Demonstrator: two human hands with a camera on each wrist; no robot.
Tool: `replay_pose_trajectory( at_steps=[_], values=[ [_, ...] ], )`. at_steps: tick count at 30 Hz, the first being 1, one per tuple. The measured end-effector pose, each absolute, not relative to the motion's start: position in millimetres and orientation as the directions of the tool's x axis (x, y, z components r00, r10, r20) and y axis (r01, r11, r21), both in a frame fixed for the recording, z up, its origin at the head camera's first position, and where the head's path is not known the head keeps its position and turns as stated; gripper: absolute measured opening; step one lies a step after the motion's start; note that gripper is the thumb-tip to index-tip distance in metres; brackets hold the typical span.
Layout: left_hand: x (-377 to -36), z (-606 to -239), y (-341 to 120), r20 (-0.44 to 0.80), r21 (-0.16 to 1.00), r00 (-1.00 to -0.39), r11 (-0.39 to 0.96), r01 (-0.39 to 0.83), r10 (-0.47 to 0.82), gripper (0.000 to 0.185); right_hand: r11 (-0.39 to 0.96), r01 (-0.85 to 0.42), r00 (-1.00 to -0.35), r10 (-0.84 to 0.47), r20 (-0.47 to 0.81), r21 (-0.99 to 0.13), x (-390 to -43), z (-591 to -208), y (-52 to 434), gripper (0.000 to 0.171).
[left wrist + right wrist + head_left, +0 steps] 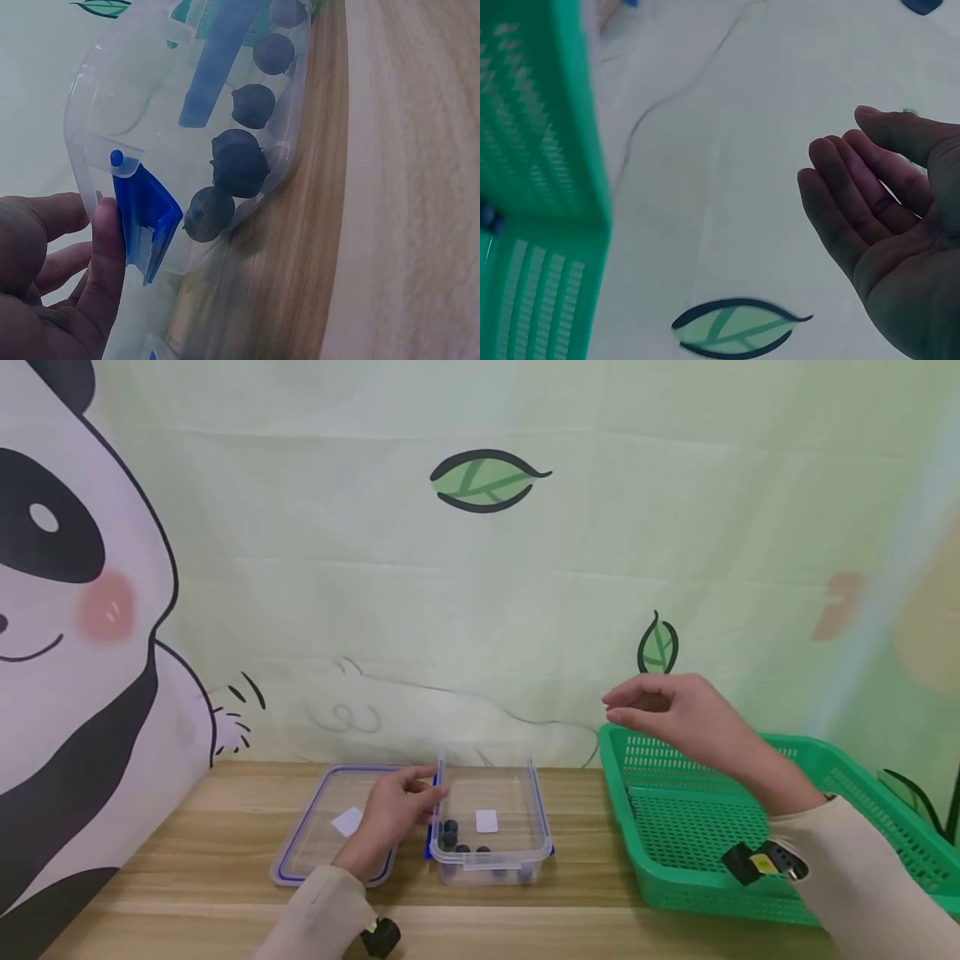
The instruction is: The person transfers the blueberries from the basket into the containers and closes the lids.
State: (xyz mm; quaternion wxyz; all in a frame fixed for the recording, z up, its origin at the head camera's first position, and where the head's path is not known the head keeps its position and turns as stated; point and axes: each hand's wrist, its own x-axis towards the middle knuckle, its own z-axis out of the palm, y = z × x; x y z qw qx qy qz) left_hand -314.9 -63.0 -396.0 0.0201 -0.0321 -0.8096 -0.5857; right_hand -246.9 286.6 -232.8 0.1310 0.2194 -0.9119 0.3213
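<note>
A clear plastic container [495,860] with blue side latches stands uncovered on the table. Several dark blueberries [253,105] lie on its bottom, clustered along the left and near sides in the head view. My left hand [396,810] holds the container's left rim between thumb and fingers, the thumb beside a blue latch [146,217]. Raised above the far left part of a green basket [652,877], my right hand [682,714] has loosely bent fingers. Nothing shows in its palm in the right wrist view.
Left of the container lies its clear lid [300,852] with a blue seal and a white label, partly under my left forearm. The basket fills the right side of the table. Behind everything hangs a printed cloth [360,527] with a panda and leaves.
</note>
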Motion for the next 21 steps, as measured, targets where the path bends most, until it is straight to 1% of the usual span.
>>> replay_pose_trajectory(
  at_steps=[7,10,15,21],
  values=[
    [-315.8,-397.2,-63.2,0.067,0.952,-0.997,0.298,0.073,0.028,0.044,0.764,-0.459,-0.884,-0.338,0.325,-0.454,-274.4,-240.1,305.7,0.02],
    [-316.5,-397.3,-63.3,0.068,0.954,-0.997,0.292,0.074,0.03,0.044,0.783,-0.445,-0.892,-0.347,0.289,-0.435,-287.1,-246.2,313.5,0.021],
    [-316.7,-397.5,-63.5,0.067,0.954,-0.997,0.291,0.074,0.031,0.044,0.781,-0.429,-0.903,-0.365,0.227,-0.454,-306.4,-261.1,327.0,0.024],
    [-316.7,-398.3,-64.2,0.072,0.951,-0.997,0.299,0.077,0.029,0.044,0.768,-0.417,-0.907,-0.387,0.167,-0.486,-322.5,-285.4,339.2,0.022]
  ],
)
